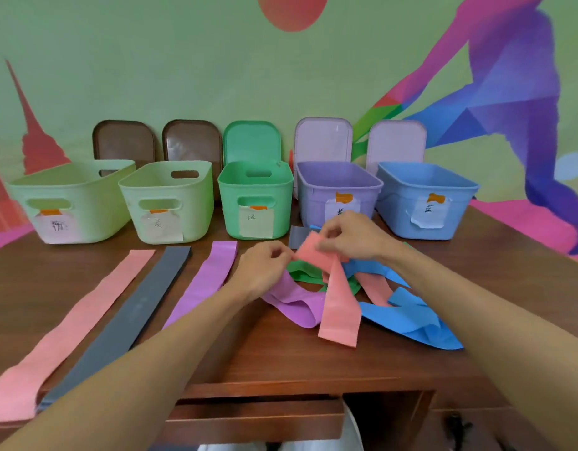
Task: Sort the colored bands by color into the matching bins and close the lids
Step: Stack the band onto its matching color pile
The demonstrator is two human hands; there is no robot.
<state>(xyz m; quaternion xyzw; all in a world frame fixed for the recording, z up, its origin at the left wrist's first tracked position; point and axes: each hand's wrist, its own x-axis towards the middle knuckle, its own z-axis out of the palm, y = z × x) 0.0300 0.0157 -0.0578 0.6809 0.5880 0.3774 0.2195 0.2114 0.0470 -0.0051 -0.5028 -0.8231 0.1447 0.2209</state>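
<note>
So, wooden table (248,353) is sitting against a green mural wall (151,60). Bin labels (428,213) are showing handwritten characters. Left hand (264,268) and right hand (352,236) are both pinching one pink band (339,307).

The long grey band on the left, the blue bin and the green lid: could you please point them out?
long grey band (128,317), head view, middle of the strip.
blue bin (396,219), head view, front wall.
green lid (251,141), head view, centre panel.

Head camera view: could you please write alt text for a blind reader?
A person's right hand pinches a pink band above a tangled pile of coloured bands on a wooden table, the left hand close beside it. Behind stand five open labelled bins; three flat bands, pink, grey and purple, lie at left.
</note>
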